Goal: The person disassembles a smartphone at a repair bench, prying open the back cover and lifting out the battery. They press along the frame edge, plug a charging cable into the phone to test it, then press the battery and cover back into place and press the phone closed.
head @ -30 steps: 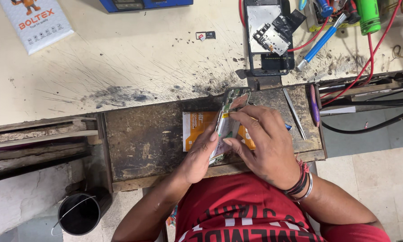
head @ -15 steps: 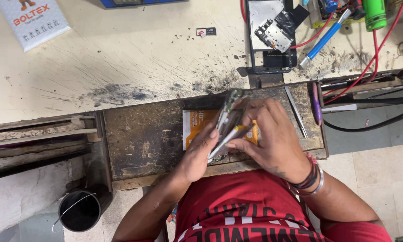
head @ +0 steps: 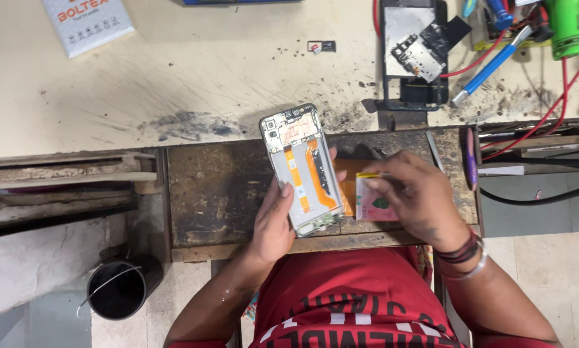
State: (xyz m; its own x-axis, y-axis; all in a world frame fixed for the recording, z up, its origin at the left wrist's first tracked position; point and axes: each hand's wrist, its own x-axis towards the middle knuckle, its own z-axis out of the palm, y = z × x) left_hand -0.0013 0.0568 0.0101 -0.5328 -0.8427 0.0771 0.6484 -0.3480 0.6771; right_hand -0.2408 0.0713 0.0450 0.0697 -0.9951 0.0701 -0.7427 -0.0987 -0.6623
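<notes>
Holding an opened phone frame [head: 301, 171] at centre frame, left hand [head: 273, 222] grips its lower left edge, thumb pressed on the inner face, internals and orange flex facing up. Right hand [head: 418, 193], just right of it, fingers pinched on a small pink card [head: 374, 207] over the dark wooden tray [head: 212, 193]. Second dismantled phone [head: 413, 51] upper right, beside a blue screwdriver [head: 489, 67]. Black cup [head: 117, 290] lower left.
</notes>
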